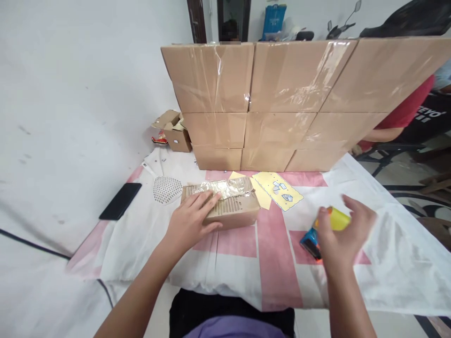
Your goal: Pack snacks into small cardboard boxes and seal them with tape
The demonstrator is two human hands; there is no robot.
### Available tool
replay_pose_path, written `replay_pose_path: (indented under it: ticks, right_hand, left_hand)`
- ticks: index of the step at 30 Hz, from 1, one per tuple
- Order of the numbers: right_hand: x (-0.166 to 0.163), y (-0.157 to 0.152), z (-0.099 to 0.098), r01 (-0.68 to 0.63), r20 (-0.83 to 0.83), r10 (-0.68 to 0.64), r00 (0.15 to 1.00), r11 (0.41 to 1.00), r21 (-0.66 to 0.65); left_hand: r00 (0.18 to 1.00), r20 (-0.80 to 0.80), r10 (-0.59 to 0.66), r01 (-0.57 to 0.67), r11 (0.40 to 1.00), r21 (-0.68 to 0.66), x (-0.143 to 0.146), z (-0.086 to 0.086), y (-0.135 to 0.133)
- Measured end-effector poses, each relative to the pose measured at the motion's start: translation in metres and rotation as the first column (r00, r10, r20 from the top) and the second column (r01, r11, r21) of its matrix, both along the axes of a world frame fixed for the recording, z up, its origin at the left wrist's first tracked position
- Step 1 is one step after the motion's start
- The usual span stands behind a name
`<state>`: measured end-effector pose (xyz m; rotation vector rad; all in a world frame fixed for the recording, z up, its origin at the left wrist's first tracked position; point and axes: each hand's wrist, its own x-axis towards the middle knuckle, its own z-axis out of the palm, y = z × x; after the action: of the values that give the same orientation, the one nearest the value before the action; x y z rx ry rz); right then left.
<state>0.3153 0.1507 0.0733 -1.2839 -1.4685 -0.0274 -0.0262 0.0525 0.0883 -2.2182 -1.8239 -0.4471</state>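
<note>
My left hand [192,220] lies flat, fingers stretched out, on a small brown cardboard box [236,209] whose top is partly covered with crinkled clear tape. My right hand [343,234] hovers over a yellow, blue and orange toy-like object [336,219] on the cloth; its fingers curl loosely about the yellow part and motion blur hides whether they grip it. Yellow printed paper sheets [278,190] lie just beyond the box.
A wall of taped cardboard cartons [282,98] stands across the far side of the pink-and-white cloth [275,263]. A black phone [120,201] and a white mesh piece [167,189] lie at left. A small open carton [176,131] sits behind. Another person in red [405,115] sits at right.
</note>
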Motion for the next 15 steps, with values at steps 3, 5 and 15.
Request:
replay_pose_path:
  ticks: [3, 5, 15]
  right_hand:
    - [0.041, -0.001, -0.021, 0.121, -0.335, -0.173, 0.926, 0.978, -0.171]
    - [0.054, -0.003, -0.036, 0.092, -0.473, -0.148, 0.869, 0.986, -0.14]
    - [0.075, -0.003, -0.081, -0.345, -0.574, 0.044, 0.817, 0.836, -0.427]
  left_hand:
    - [1.0, -0.013, -0.003, 0.003, 0.999, -0.035, -0.004, 0.002, 0.005]
    - [1.0, -0.014, -0.001, 0.0, 0.998, -0.062, -0.008, 0.002, 0.012]
    - [0.988, -0.097, -0.118, 0.12, 0.993, 0.021, -0.026, -0.019, 0.027]
